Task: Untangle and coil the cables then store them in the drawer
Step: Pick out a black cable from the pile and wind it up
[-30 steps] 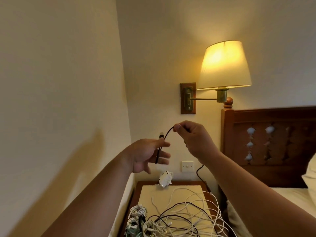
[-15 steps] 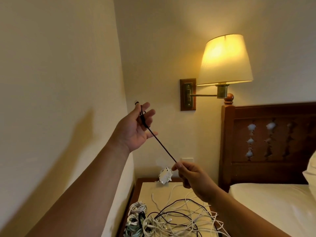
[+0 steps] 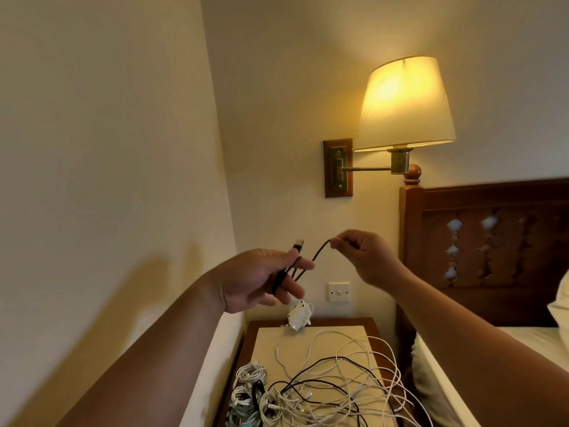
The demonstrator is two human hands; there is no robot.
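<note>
A black cable runs between both hands, raised above the nightstand. My left hand holds loops of it across the fingers, and the plug end sticks up past the thumb. My right hand pinches the cable a short way to the right, with the strand arching between the hands. On the nightstand lies a tangle of white and black cables. Several coiled cables sit at its near left. No drawer is in view.
A white plug adapter hangs at the back of the nightstand, below a wall switch. A lit wall lamp hangs above. The wooden headboard and bed lie to the right, a wall close on the left.
My left hand came down from its raised position. My right hand rose from near the nightstand to the left hand's level, laying another length of black cable across the left fingers.
</note>
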